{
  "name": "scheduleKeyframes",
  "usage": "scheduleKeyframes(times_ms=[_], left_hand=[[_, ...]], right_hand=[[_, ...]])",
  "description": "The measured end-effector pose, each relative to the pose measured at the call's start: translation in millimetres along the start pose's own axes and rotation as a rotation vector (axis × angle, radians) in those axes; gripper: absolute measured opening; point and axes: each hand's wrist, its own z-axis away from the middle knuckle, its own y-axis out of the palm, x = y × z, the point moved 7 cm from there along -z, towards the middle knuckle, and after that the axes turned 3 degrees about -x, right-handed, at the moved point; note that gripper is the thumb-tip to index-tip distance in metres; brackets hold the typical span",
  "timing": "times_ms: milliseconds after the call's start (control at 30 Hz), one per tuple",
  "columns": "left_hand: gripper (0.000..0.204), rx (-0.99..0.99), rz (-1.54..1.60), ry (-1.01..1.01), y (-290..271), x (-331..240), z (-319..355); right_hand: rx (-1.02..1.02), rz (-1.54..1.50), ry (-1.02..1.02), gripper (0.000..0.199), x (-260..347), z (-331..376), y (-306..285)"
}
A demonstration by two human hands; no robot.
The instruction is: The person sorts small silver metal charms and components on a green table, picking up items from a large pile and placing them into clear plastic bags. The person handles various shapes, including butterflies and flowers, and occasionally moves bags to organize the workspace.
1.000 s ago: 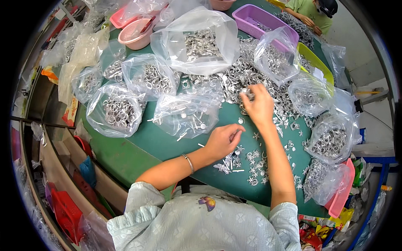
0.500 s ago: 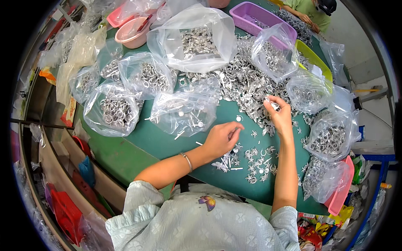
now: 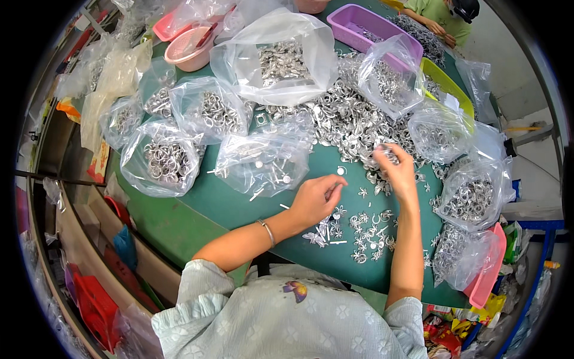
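My right hand [image 3: 399,173] is over the near edge of a big pile of small silver metal pieces [image 3: 353,122], its fingers curled round a few shiny ones and slightly blurred. Left of it, my left hand [image 3: 320,197] rests above the green table [image 3: 278,239] with fingers closed; what they hold, if anything, is hidden. A small ring with a round white disc [image 3: 341,170] lies just beyond that hand. Between my forearms, loose flower-shaped metal pieces [image 3: 360,222] and open rings are scattered. Thin white sticks [image 3: 338,242] lie by my left wrist.
Clear bags of metal rings [image 3: 164,158] stand on the left, others [image 3: 469,197] on the right. Behind are a large open bag [image 3: 284,63], a purple bin [image 3: 347,23] and a pink basket [image 3: 190,51]. At the far right a person in green [image 3: 439,21] sits.
My right hand has shifted slightly left and down, its fingers curling in closer over the pile's edge. My left hand stays where it was.
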Motion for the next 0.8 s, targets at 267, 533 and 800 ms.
scheduleKeyframes(times_ms=[267, 533, 800], left_hand=[[0.010, 0.041, -0.014, -0.021, 3, -1, -1], [0.011, 0.026, -0.013, 0.015, 2, -5, -1], [0.012, 0.018, -0.023, -0.011, 1, 0, 0]], right_hand=[[0.176, -1.319, 0.425, 0.036, -21, 9, 11], [0.256, -1.302, 0.516, 0.032, -14, 0, 44], [-0.140, 0.131, -0.139, 0.021, 14, -47, 76]])
